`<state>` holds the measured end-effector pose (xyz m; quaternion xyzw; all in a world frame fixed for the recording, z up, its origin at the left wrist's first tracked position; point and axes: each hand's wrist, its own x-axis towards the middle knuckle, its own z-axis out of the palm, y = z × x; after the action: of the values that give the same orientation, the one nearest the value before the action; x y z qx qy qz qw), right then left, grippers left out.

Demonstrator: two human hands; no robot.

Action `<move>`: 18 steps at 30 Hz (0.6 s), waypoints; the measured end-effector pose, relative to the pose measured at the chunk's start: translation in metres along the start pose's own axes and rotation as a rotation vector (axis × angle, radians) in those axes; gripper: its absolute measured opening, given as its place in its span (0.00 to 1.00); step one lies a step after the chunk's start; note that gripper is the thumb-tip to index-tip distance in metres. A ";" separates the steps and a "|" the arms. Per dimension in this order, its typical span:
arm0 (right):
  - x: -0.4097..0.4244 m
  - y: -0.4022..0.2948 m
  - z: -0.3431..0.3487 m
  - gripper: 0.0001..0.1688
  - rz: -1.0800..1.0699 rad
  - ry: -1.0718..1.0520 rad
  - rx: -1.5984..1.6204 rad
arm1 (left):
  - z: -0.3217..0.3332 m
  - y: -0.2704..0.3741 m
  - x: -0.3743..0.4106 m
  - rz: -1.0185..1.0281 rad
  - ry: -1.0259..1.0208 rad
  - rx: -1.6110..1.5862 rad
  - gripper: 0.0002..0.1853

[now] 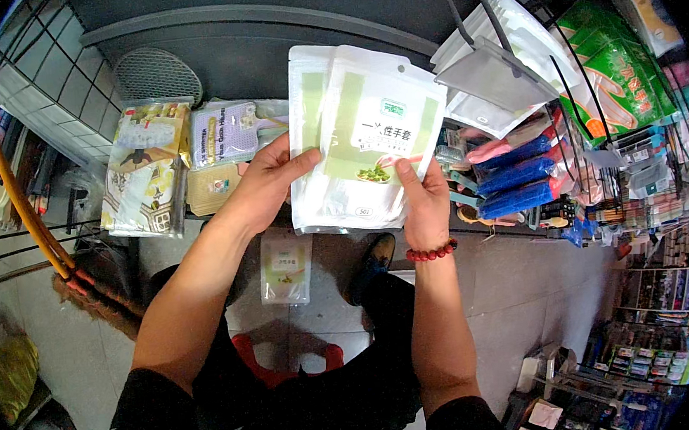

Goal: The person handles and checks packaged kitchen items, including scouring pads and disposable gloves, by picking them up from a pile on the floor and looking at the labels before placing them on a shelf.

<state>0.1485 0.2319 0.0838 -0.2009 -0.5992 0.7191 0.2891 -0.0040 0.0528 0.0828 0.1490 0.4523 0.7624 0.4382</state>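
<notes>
My left hand (pixel 270 182) grips the left side of flat white-and-green plastic pouches, thumb on the front. My right hand (pixel 425 201), with a red bead bracelet at the wrist, pinches their lower right edge. The front pouch (pixel 370 156) bears printed writing and a picture of a bowl of green food. It overlaps a similar pouch (pixel 307 103) that shows at the left; whether more lie behind is hidden. Another such pouch (pixel 286 270) lies on the floor below, between my legs. White pouches (pixel 477 109) hang on a rack hook with a grey tag holder, right of my hands.
Green packets (pixel 614 77) and blue-and-pink bagged goods (pixel 518 173) hang on the right. Fly swatters (pixel 221 133) and a patterned packaged cloth (pixel 144 172) are at the left. A wire rack (pixel 41 235) juts out near an orange-handled item (pixel 12 185). A red stool (pixel 262 363) is beneath me.
</notes>
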 end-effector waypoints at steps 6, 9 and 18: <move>0.002 -0.006 -0.026 0.16 0.006 0.135 0.088 | -0.012 0.013 0.001 0.051 0.156 -0.121 0.18; 0.002 -0.007 -0.041 0.15 -0.036 0.125 0.133 | -0.023 0.017 0.006 0.121 0.164 -0.119 0.18; 0.000 -0.013 -0.044 0.14 -0.067 0.064 0.152 | -0.032 0.021 0.005 0.095 0.170 -0.064 0.18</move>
<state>0.1787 0.2662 0.0874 -0.1813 -0.5398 0.7455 0.3464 -0.0375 0.0348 0.0816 0.0910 0.4558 0.8062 0.3661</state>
